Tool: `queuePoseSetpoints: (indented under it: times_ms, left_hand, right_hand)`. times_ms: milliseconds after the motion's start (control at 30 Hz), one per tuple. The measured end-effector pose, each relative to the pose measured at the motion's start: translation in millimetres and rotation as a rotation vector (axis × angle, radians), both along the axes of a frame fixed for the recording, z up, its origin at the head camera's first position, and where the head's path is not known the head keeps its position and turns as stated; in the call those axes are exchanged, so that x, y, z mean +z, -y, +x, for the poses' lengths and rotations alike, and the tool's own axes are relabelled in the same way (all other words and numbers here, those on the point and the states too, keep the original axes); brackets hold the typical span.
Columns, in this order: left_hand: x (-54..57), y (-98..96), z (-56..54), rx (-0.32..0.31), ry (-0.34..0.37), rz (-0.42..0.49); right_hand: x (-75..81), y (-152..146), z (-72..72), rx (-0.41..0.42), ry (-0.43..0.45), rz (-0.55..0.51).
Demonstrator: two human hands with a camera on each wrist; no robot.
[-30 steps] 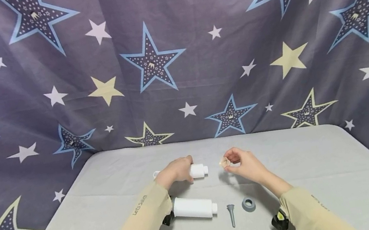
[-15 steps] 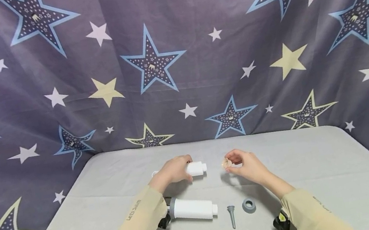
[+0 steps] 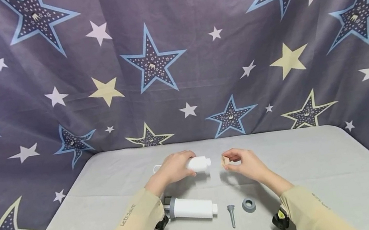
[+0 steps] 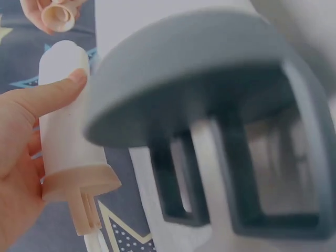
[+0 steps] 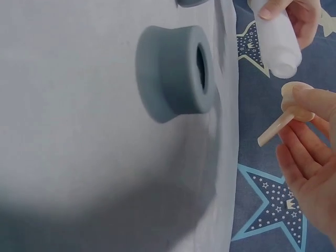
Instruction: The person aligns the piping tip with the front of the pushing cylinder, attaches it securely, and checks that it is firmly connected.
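My left hand (image 3: 175, 168) grips a white cylinder (image 3: 198, 163) with a narrow neck pointing right, just above the table. Its beige collar (image 4: 84, 181) and a white loop at the rear show in the left wrist view. Between the thumb and fingers of my right hand (image 3: 246, 163), a small beige cup-shaped cap (image 3: 225, 161) is pinched. From that cap sticks out a thin beige tube (image 5: 275, 129), seen in the right wrist view. Cap and cylinder neck face each other, with a small gap between them.
A second white cylinder (image 3: 193, 208) with a grey collar (image 4: 184, 68) lies nearer on the table, under my left forearm. Right of it lie a grey funnel-topped thin tube (image 3: 232, 216) and a grey ring-shaped cap (image 3: 248, 205). A star-patterned curtain (image 3: 177, 72) hangs behind.
My left hand has raised the white cylinder slightly and brought it a little to the right, closer to the cap. The right hand has tilted the beige cap and otherwise hardly moved.
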State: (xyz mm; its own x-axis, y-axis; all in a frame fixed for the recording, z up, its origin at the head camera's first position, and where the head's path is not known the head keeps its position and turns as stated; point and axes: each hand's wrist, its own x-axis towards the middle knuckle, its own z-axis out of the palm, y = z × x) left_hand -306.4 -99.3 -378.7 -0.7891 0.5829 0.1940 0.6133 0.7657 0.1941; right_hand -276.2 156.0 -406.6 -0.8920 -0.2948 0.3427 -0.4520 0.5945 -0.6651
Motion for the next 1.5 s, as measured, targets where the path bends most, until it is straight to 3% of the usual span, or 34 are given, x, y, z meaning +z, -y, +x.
queuePoseSetpoints:
  times_ms: [200, 533, 967, 1500]
  left_hand:
    - [7.1, -5.8, 4.8, -0.014, -0.034, 0.025]
    - [21.1, -17.0, 15.7, -0.052, -0.095, -0.032]
    - [22.6, -24.6, 18.7, -0.029, -0.111, -0.050]
    - [23.1, -29.2, 23.6, -0.021, -0.126, -0.025]
  right_hand:
    - [3.1, 1.3, 1.0, 0.009, 0.004, -0.002]
    - [10.2, 2.6, 3.2, 0.025, -0.030, -0.003]
    - [19.8, 5.7, 5.2, 0.015, -0.056, 0.001]
    - [23.6, 5.5, 6.6, 0.047, -0.017, -0.079]
